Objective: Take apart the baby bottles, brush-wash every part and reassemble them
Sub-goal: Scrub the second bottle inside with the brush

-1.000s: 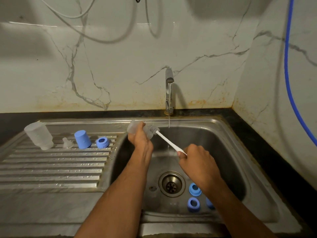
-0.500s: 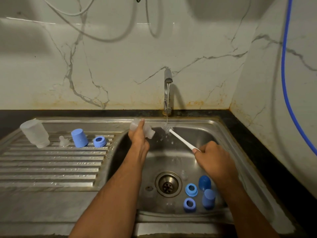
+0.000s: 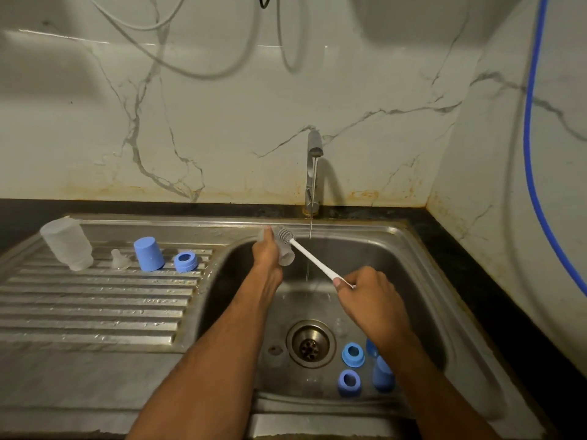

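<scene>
At the frame's centre, over the sink (image 3: 422, 249), the left hand (image 3: 268, 249) has its fingers clamped on the bottle (image 3: 286, 254) while the right hand (image 3: 368, 295) pinches the brush (image 3: 287, 235) handle; better to steady the bottle and work the bristles beside the running water.

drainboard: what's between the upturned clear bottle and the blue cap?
Head view: one small clear nipple stands between the bottle and the cap, on the drainboard, apart from both.
</scene>
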